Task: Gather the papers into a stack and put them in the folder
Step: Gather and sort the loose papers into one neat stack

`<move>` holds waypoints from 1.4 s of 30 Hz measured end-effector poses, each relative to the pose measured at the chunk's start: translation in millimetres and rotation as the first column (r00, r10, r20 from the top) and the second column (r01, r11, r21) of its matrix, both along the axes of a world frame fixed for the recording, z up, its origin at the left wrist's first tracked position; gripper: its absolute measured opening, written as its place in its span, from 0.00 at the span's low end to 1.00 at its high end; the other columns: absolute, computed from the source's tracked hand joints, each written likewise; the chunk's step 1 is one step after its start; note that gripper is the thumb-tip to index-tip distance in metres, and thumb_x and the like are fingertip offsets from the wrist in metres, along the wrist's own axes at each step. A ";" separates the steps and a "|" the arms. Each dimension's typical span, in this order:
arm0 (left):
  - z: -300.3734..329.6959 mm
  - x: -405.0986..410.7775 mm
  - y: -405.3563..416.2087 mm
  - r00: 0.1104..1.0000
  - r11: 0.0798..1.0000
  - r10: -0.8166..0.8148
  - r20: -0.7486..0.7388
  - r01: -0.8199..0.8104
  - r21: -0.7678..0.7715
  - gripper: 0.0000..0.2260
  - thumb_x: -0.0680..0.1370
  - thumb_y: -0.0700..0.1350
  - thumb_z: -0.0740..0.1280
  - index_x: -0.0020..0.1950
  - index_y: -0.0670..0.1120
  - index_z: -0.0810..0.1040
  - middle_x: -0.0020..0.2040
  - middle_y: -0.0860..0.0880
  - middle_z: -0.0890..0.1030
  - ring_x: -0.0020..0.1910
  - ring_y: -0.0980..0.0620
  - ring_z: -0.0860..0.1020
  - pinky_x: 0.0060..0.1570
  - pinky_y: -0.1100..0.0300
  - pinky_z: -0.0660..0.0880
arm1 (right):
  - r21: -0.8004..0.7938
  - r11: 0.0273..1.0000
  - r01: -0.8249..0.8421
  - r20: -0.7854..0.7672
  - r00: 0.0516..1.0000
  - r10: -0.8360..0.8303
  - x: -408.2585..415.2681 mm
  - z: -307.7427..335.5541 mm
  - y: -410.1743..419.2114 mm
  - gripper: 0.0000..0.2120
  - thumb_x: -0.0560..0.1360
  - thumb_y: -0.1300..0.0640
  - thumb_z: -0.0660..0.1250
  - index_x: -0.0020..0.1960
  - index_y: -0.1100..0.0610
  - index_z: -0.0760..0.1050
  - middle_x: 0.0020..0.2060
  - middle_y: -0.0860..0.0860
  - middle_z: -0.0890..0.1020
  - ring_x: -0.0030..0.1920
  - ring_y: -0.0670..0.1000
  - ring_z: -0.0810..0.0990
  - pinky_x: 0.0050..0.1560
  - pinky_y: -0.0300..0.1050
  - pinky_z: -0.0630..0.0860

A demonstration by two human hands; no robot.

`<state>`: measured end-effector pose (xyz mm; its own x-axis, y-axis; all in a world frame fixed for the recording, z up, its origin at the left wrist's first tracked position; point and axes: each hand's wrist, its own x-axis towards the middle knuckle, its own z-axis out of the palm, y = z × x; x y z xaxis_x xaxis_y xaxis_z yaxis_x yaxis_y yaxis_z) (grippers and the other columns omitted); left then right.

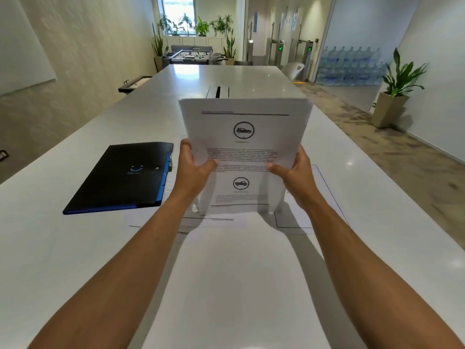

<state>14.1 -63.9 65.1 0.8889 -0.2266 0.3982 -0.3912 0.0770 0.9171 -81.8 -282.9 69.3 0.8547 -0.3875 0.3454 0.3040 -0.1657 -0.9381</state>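
A stack of white printed papers [245, 137] stands upright on its lower edge above the white table [75, 248]. My left hand [192, 165] grips its left side and my right hand [293, 170] grips its right side, thumbs on the front sheet. The front sheet shows two round car icons and blocks of text. More loose papers [297, 217] lie flat on the table beneath and to the right of the stack. A closed black folder [120, 180] with a blue spine lies flat to the left of my left hand.
A slot with a dark opening [217, 91] sits in the table beyond the papers. The long table runs far ahead. A potted plant [395, 96] stands on the floor at right, and a foosball table [193, 56] stands at the far end.
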 end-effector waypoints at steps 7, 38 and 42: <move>-3.9 2.0 -1.2 0.997 0.999 0.051 -0.060 -0.051 0.000 0.23 0.73 0.42 0.75 0.61 0.55 0.67 0.59 0.49 0.78 0.58 0.47 0.79 0.53 0.51 0.81 | -0.021 0.999 0.035 -0.021 0.999 -0.035 2.3 -1.4 3.5 0.20 0.73 0.66 0.71 0.61 0.53 0.70 0.55 0.50 0.82 0.52 0.47 0.83 0.47 0.41 0.82; -91.4 32.4 36.7 0.811 0.984 0.113 -0.574 -0.013 0.176 0.13 0.77 0.37 0.70 0.58 0.48 0.74 0.52 0.48 0.83 0.46 0.46 0.84 0.32 0.55 0.81 | -0.666 0.719 0.197 -0.634 0.356 -0.686 -32.6 -49.9 -76.1 0.30 0.64 0.46 0.79 0.59 0.58 0.71 0.56 0.56 0.79 0.58 0.61 0.78 0.54 0.52 0.72; -88.8 29.5 35.5 0.813 0.981 0.124 -0.569 -0.012 0.196 0.13 0.78 0.38 0.70 0.60 0.49 0.74 0.51 0.50 0.82 0.46 0.47 0.83 0.30 0.57 0.80 | -0.531 0.804 0.266 -0.683 0.427 -0.593 -32.6 -49.4 -81.5 0.22 0.63 0.55 0.79 0.50 0.59 0.73 0.50 0.58 0.80 0.50 0.61 0.79 0.47 0.49 0.78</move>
<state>43.6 -28.4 -23.7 0.9573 -0.1728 -0.2317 0.2145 -0.1126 0.9702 -114.4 -364.4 19.9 0.5604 -0.8025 -0.2047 -0.7250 -0.3559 -0.5897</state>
